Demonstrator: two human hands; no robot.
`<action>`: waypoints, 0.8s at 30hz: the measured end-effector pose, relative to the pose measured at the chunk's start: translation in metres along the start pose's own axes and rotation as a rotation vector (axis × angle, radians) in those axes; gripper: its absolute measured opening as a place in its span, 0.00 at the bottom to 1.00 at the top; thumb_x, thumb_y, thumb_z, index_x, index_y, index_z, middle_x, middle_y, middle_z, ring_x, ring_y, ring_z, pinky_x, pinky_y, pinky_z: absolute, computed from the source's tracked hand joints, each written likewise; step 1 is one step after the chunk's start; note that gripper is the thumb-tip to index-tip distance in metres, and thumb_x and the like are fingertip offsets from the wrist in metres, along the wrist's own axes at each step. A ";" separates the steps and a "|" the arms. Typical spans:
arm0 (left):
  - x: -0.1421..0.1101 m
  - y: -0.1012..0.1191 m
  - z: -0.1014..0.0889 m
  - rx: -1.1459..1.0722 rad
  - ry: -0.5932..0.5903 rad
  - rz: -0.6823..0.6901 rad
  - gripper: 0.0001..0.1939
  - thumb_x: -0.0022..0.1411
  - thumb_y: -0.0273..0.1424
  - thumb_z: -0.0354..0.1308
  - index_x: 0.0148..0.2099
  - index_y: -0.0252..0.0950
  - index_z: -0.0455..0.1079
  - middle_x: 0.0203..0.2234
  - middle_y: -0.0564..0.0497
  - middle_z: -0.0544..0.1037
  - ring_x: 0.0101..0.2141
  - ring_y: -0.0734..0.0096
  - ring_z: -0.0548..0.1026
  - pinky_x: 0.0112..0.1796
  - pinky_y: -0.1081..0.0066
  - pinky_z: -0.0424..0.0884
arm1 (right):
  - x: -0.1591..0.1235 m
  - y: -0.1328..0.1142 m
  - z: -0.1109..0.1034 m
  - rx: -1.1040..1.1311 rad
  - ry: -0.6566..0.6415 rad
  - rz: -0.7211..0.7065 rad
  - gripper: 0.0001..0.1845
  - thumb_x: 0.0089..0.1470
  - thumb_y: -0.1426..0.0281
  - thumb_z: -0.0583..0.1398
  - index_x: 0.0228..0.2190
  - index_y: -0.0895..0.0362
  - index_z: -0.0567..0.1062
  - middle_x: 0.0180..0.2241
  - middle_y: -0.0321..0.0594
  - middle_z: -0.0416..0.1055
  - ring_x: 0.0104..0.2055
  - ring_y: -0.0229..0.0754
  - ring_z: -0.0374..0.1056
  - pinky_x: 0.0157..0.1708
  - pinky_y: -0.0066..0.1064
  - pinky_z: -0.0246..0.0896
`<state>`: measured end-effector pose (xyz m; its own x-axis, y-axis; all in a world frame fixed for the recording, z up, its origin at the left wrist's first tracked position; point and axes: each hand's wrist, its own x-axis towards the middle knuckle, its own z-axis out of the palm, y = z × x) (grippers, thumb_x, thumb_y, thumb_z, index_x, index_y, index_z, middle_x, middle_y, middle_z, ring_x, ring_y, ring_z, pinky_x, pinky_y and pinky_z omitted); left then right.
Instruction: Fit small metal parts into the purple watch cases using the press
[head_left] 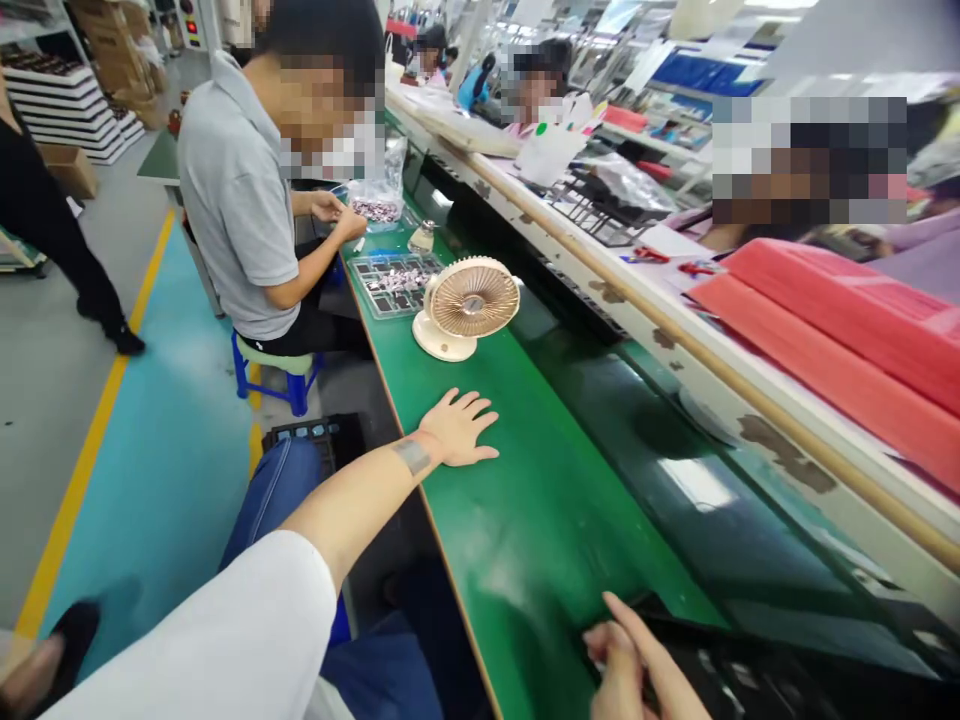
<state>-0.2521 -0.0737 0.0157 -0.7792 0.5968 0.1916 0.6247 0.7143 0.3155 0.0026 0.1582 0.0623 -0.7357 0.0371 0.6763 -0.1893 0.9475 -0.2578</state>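
Observation:
My left hand (459, 430) rests on the green tabletop (517, 530) with its fingers spread, holding nothing. Just beyond it stands a cream desk fan (474, 303) on a round base, apart from the fingers. At the bottom edge, my right hand (634, 660) is partly cut off by the frame. Its index finger points out and the other visible fingers bend; I see nothing in its grasp. Beside and behind that hand lies a black tray (720, 665) with dark compartments; whether the hand touches it is unclear.
A co-worker (251, 200) sits on a stool (289, 365), both hands near a bag of small parts (377, 205). A clear compartment tray (394, 285) and small glass bottle (422, 237) stand near the fan. A dark conveyor (645, 420) runs alongside; red foam sheets (840, 320) lie beyond.

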 end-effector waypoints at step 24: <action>-0.001 0.002 -0.002 0.115 0.067 0.137 0.35 0.82 0.46 0.46 0.77 0.25 0.62 0.75 0.25 0.63 0.76 0.35 0.58 0.72 0.33 0.52 | 0.034 -0.045 0.084 0.135 0.038 0.514 0.15 0.79 0.69 0.55 0.52 0.55 0.82 0.46 0.42 0.80 0.46 0.40 0.76 0.50 0.32 0.73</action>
<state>-0.2499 -0.0736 0.0182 -0.6855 0.6685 0.2884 0.7241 0.6672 0.1745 -0.0686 0.0898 0.0390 -0.7322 0.4998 0.4626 0.1057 0.7545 -0.6478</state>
